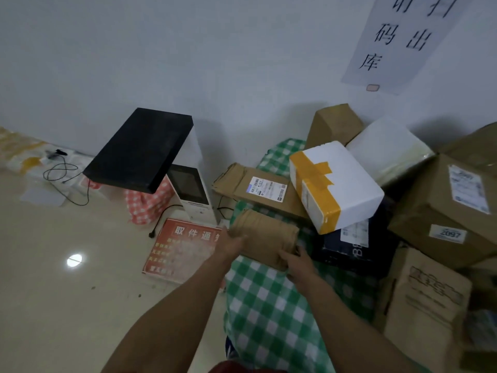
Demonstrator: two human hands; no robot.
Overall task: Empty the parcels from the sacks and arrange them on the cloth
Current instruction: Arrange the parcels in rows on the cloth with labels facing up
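Observation:
A brown taped parcel lies low over the green checked cloth, held at both ends. My left hand grips its left end and my right hand grips its near right corner. Behind it on the cloth lie a flat brown carton with a label, a white foam box with yellow tape and a dark blue parcel. No sack is clearly in view.
Large cardboard boxes pile up at the right against the wall. A white machine with a black top stands left of the cloth, with a red notice board, a red checked cloth and cables on the floor.

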